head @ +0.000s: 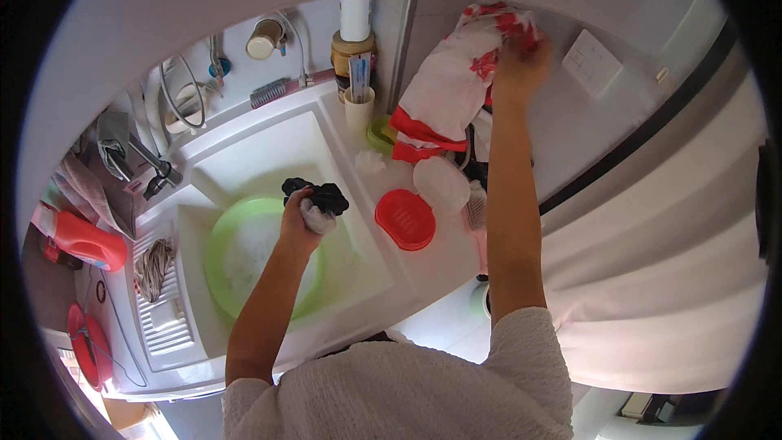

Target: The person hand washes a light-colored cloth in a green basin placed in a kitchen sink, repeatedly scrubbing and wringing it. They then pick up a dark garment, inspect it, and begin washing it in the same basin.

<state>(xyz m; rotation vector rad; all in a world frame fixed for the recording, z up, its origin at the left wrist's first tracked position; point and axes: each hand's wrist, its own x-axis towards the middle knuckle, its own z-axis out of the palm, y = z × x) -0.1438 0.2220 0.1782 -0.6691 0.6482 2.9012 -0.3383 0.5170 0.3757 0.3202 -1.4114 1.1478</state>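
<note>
My left hand (300,223) grips a bunched black cloth (324,197) above the sink. A white clump (317,217), which looks like suds, clings under it. Below is a light green plastic basin (215,256) holding foamy water, set inside the white sink (360,269). At the upper right, my right hand (526,70) is blurred against the upper end of a red and white cloth (443,85) by the wall. Its fingers are too blurred to show whether they hold the cloth.
A red soap dish (405,220) with its pale lid raised sits on the counter, near a cup (359,108) holding a tube. A tap (162,177), a red detergent bottle (91,241) and a ribbed washboard (165,333) are leftward. A pale curtain (647,293) hangs at right.
</note>
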